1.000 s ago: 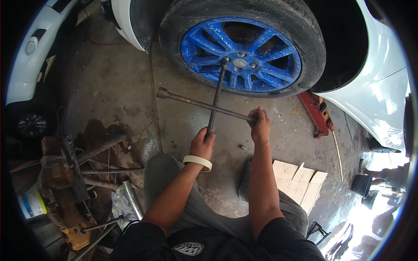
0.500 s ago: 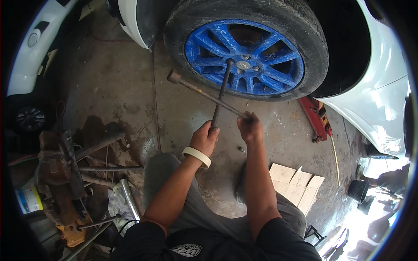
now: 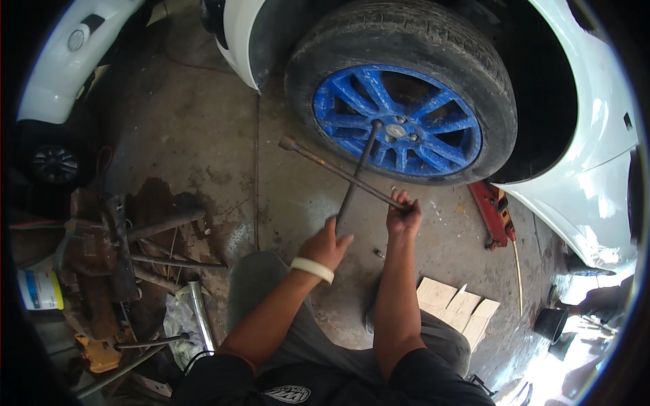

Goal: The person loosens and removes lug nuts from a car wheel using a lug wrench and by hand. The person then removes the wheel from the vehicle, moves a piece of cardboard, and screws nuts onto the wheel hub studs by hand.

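Observation:
A dark metal four-way lug wrench (image 3: 348, 197) stretches out from the wheel toward me. One socket end sits at a lug nut position near the hub of the blue wheel rim (image 3: 365, 86). My left hand (image 3: 323, 247) closes around the wrench's near end, its thumb sticking out to the side. At the right end of the cross bar is my right hand (image 3: 404, 216), its fingers curled about the bar. The bar's other end, with a socket, points left over the floor. A black tire (image 3: 406, 47) surrounds the rim at the white car's wheel arch.
Beside the tire, a red floor jack (image 3: 491, 215) stands under the white car body (image 3: 596, 162). Flattened cardboard (image 3: 455, 302) lies right of my knee. Rusty metal equipment (image 3: 93, 264) with several bars stands at left, near a white bucket (image 3: 39, 289). A black bucket (image 3: 550, 325) is far right.
The view has shifted, so the wheel appears lower and further right. My left hand has turned on the shaft, its thumb now apart. The right hand's fingers have loosened a little around the bar.

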`<action>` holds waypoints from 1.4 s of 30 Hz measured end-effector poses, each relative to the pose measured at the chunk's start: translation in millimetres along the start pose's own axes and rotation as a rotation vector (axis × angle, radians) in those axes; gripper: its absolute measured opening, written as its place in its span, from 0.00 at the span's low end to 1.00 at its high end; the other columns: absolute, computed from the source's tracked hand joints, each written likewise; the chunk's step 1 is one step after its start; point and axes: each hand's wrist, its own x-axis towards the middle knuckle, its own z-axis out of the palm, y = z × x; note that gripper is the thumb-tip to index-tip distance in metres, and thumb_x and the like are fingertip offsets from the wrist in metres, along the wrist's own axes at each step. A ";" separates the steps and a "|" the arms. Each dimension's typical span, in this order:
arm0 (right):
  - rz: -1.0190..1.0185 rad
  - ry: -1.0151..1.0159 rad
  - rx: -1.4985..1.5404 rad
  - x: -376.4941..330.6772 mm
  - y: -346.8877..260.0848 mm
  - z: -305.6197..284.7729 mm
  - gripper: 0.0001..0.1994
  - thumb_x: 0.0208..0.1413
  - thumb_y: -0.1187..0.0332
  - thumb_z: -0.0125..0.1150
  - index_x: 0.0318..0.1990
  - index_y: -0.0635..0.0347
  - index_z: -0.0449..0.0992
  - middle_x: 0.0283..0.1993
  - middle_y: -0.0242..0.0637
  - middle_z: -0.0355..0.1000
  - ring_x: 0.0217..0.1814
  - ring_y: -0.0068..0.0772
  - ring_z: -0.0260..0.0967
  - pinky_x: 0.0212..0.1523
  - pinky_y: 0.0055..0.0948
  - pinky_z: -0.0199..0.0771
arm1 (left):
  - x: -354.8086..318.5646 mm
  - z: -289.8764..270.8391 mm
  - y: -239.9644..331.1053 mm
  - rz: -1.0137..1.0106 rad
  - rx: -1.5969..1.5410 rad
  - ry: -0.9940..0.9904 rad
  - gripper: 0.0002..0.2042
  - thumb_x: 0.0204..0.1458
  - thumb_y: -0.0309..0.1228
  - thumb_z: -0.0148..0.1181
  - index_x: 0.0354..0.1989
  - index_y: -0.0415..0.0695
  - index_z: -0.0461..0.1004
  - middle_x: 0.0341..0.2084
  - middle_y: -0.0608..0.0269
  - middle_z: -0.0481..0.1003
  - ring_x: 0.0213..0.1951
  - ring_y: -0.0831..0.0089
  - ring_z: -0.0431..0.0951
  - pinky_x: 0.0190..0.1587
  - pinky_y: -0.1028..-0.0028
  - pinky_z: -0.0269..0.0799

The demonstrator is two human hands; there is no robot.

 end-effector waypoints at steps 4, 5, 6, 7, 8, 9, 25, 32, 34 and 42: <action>0.015 -0.107 0.081 10.1 0.6 -11.5 0.19 0.75 0.57 0.40 0.29 0.55 0.62 0.24 0.36 0.68 0.26 0.36 0.67 0.47 0.46 0.78 | -10.7 -3.2 -3.0 -0.205 -0.030 -0.214 0.17 0.65 0.41 0.53 0.51 0.39 0.68 0.33 0.37 0.80 0.39 0.37 0.80 0.42 0.46 0.75; -0.051 -0.072 0.089 10.6 1.3 -15.9 0.19 0.75 0.57 0.40 0.29 0.55 0.62 0.23 0.35 0.67 0.26 0.35 0.67 0.44 0.45 0.78 | -10.0 -2.9 -5.3 -0.185 -0.048 -0.193 0.17 0.65 0.40 0.53 0.51 0.39 0.68 0.32 0.37 0.80 0.39 0.37 0.80 0.42 0.46 0.75; 0.021 -0.175 0.111 11.8 2.4 -18.8 0.20 0.75 0.55 0.39 0.30 0.55 0.63 0.23 0.37 0.68 0.27 0.36 0.67 0.42 0.44 0.78 | -9.9 -3.5 -7.3 -0.165 -0.037 -0.156 0.17 0.65 0.40 0.53 0.51 0.39 0.68 0.32 0.38 0.80 0.38 0.37 0.80 0.41 0.46 0.75; 0.025 -0.237 0.115 13.4 2.2 -21.3 0.22 0.75 0.53 0.38 0.30 0.56 0.64 0.24 0.38 0.69 0.28 0.37 0.68 0.40 0.44 0.77 | -9.0 -3.3 -8.6 -0.169 -0.049 -0.152 0.16 0.65 0.40 0.53 0.51 0.38 0.68 0.32 0.38 0.80 0.38 0.37 0.80 0.41 0.46 0.75; 0.000 -0.223 0.116 13.4 1.3 -26.8 0.23 0.75 0.51 0.37 0.31 0.57 0.66 0.25 0.39 0.70 0.29 0.38 0.69 0.38 0.44 0.76 | -9.9 -2.6 -8.8 -0.173 -0.040 -0.144 0.16 0.65 0.40 0.53 0.51 0.38 0.69 0.32 0.38 0.80 0.38 0.37 0.80 0.41 0.46 0.75; 0.024 -0.274 0.066 15.8 1.6 -30.7 0.25 0.74 0.49 0.35 0.34 0.59 0.67 0.28 0.41 0.72 0.33 0.41 0.71 0.40 0.46 0.77 | -9.6 -1.9 -8.4 -0.182 -0.029 -0.157 0.16 0.66 0.40 0.53 0.50 0.38 0.69 0.32 0.38 0.79 0.38 0.37 0.80 0.41 0.46 0.75; -0.077 -0.463 0.698 31.6 13.8 -35.8 0.30 0.75 0.45 0.28 0.67 0.58 0.65 0.71 0.46 0.66 0.73 0.50 0.65 0.70 0.60 0.66 | -10.7 3.8 4.8 -0.206 -0.170 -0.162 0.12 0.65 0.38 0.56 0.46 0.41 0.72 0.36 0.45 0.80 0.41 0.41 0.80 0.41 0.54 0.74; -0.050 -0.280 0.519 21.8 20.1 -51.0 0.30 0.74 0.44 0.31 0.54 0.65 0.70 0.57 0.48 0.75 0.59 0.49 0.74 0.66 0.55 0.70 | -6.6 3.8 -14.6 -0.195 -0.202 -0.146 0.09 0.66 0.36 0.57 0.45 0.43 0.72 0.29 0.54 0.77 0.31 0.62 0.79 0.36 0.65 0.72; -0.066 -0.105 0.362 13.1 12.7 -53.6 0.29 0.74 0.45 0.35 0.50 0.65 0.73 0.52 0.47 0.76 0.53 0.48 0.75 0.62 0.52 0.73 | -6.4 5.0 -19.1 -0.142 -0.170 -0.102 0.10 0.66 0.36 0.57 0.45 0.42 0.72 0.28 0.55 0.77 0.30 0.63 0.79 0.36 0.65 0.72; -0.028 -0.117 0.056 5.4 -15.6 -8.0 0.21 0.70 0.53 0.53 0.24 0.51 0.68 0.23 0.31 0.71 0.27 0.29 0.68 0.37 0.39 0.74 | -2.8 6.7 -18.3 -0.329 -0.342 -0.347 0.14 0.66 0.40 0.56 0.44 0.40 0.70 0.24 0.53 0.78 0.26 0.58 0.81 0.31 0.60 0.75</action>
